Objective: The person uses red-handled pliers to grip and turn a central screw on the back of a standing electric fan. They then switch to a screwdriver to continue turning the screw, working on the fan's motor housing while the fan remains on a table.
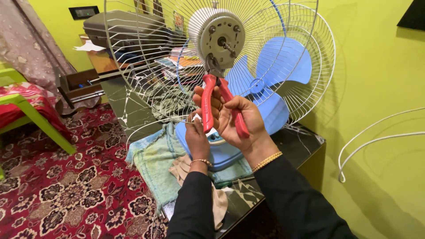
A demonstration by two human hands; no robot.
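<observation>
Both hands raised before a table fan, sleeves black, a gold bracelet (267, 161) on the right wrist and a thinner one on the left. Right hand (239, 121) clenched around the red handles of a pair of pliers (220, 102), fingers wrapped over both handles, thumb side toward the camera. Pliers held upright, metal nose pointing up and touching the lower edge of the fan motor (220, 39), near a small screw below the bare shaft. Left hand (196, 138) lower and a little to the left, fingers curled on a wire of the rear fan guard (133, 66), just beside the left handle of the pliers; cannot tell how firmly closed.

Motor round, grey-white, seen from the front, with no blade on the shaft. Rear guard of white wire still around the motor, tilted toward the camera. Blue fan blade (283, 66) behind the guard wires, leaning near the yellow-green wall (376, 88). Blue fan base (221, 152) under the hands, standing on a dark marble table top (305, 141), with a pale green towel (155, 163) and a beige cloth (186, 170) lying beside and partly under it.

Farther left, a red carpet with flowers (66, 190), a green plastic chair (31, 115), an open wooden drawer (82, 84) and a grey suitcase (124, 28). On the right, a white wire loop (372, 139) hanging against the wall.
</observation>
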